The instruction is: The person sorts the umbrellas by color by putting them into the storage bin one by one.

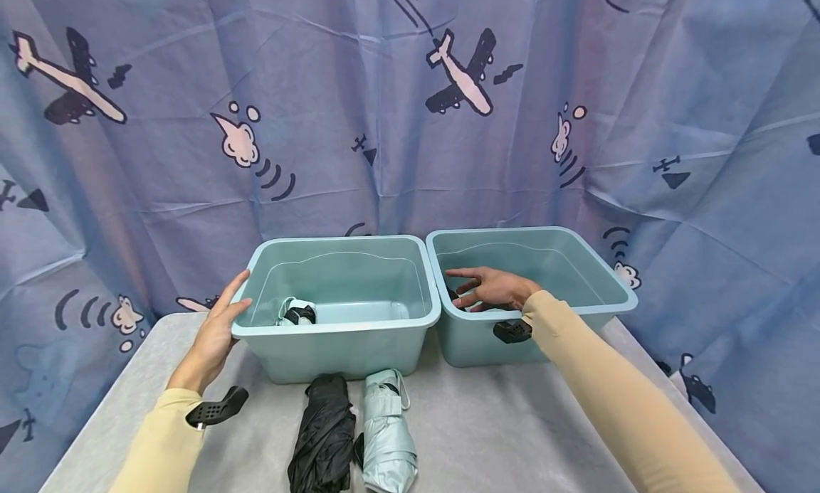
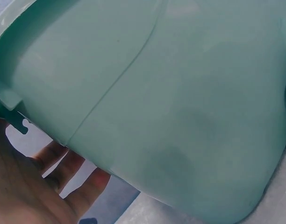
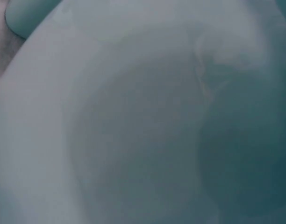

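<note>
Left bin (image 1: pixel 339 351), pale green plastic, stands on the grey table (image 1: pixel 493 436) with its rim just beside that of the matching right bin (image 1: pixel 490 347). The left hand (image 1: pixel 211 336) touches the left bin at its left end, fingers fairly straight, the thumb at the rim. A small black and white bundle (image 1: pixel 300 312) lies inside, by the front left corner. The right hand (image 1: pixel 490 288) reaches down into the right bin, its fingers spread apart; something dark shows beside the fingertips, too hidden to name, and contact there cannot be told. The right wrist view is blurred. In front of the left bin, a folded black umbrella (image 1: pixel 323 436) and a folded light green umbrella (image 1: pixel 389 436) lie side by side. A blue curtain (image 1: pixel 333 80) printed with planes hangs behind.
</note>
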A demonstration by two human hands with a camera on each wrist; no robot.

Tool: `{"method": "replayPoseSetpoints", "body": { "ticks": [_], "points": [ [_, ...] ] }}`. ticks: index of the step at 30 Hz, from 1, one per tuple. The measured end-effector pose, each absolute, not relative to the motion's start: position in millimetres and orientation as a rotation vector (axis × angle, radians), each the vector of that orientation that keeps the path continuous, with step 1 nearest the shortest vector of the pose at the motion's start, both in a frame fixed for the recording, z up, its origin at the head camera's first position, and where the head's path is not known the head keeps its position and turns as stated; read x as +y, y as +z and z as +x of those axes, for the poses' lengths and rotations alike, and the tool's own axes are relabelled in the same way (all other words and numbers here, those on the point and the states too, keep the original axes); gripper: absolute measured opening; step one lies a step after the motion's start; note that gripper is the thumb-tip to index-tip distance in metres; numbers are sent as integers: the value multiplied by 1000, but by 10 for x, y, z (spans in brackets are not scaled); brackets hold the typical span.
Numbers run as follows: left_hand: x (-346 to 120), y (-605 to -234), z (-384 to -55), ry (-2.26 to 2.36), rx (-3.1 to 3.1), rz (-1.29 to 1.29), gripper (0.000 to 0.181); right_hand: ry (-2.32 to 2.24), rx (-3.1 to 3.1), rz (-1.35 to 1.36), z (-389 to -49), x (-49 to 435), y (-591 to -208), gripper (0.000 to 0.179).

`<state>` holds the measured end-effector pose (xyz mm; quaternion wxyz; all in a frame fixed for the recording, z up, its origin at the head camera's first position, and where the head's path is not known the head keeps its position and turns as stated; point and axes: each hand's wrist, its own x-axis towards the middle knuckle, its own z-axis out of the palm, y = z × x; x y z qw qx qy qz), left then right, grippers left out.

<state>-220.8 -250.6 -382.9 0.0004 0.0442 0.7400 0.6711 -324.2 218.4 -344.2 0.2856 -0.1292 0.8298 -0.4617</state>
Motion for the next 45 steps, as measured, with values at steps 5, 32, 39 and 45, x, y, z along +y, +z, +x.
{"method": "replayPoseSetpoints", "body": {
  "ticks": [5,32,39,45],
  "points": [
    [-2508,-3826,-2212,2093,2344,149,61,-1277,2259,-348,-3238,2187,-3446,82],
    [-2514,-3835,-2208,2099,2330,129,59,-1593,2441,-647,-2499,2192,-3100,65],
    [-2520,-3838,-2216,2097,2331,127,59,-1710,2440,-719,-2138,2131,-3108,63],
    [-2514,-3839,-2216,2102,2332,128,59,-1793,2393,-789,-1876,2080,-3149,59]
  ]
}}
